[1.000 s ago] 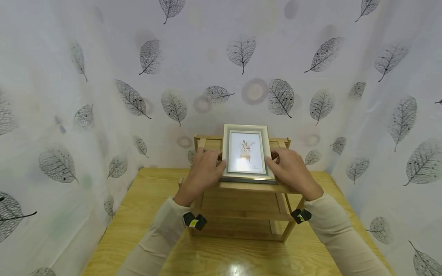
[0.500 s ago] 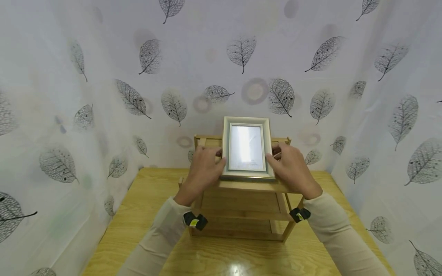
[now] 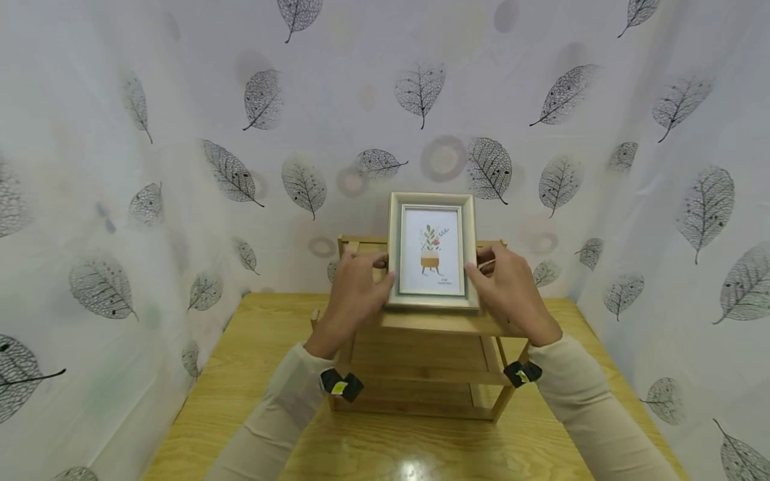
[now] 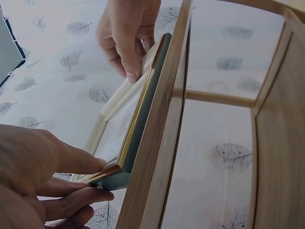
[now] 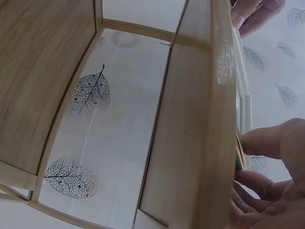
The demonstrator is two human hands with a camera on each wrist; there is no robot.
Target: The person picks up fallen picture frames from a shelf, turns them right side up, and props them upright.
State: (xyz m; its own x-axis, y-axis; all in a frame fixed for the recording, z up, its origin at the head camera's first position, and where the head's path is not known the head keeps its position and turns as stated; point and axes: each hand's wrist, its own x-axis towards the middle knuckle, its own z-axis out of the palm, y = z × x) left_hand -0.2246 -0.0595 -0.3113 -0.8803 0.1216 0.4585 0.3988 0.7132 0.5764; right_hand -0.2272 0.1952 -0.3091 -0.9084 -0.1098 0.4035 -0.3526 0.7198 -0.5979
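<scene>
Nearest, the left sleeve [image 3: 267,407] and right sleeve [image 3: 595,407] come in from the lower corners of the head view, with a black strap at each wrist. Beyond them, around the middle of the frame, the left hand [image 3: 355,287] and right hand [image 3: 511,287] are apart, one on each side of the photo frame [image 3: 432,251], and both are clamped on it: thumbs on the front border, fingers behind or under the edges, as the wrist views bear out. The photo frame stands just below centre, picture side facing the wearer, leaning back, its lower edge along the front rail of the wooden rack [image 3: 421,373]; whether the rail carries any of its weight I cannot tell. The step in hand looks like setting the tilt and place of the photo frame on top of the rack. The next move seems to call for an even grip at both sides, the lower edge kept square to the rail, and no letting go until the back is sure of support, since it could tip or slide. The table [image 3: 252,334] spreads under the rack, and farthest off the leaf-print curtain [image 3: 373,100] fills the upper part of the view.
</scene>
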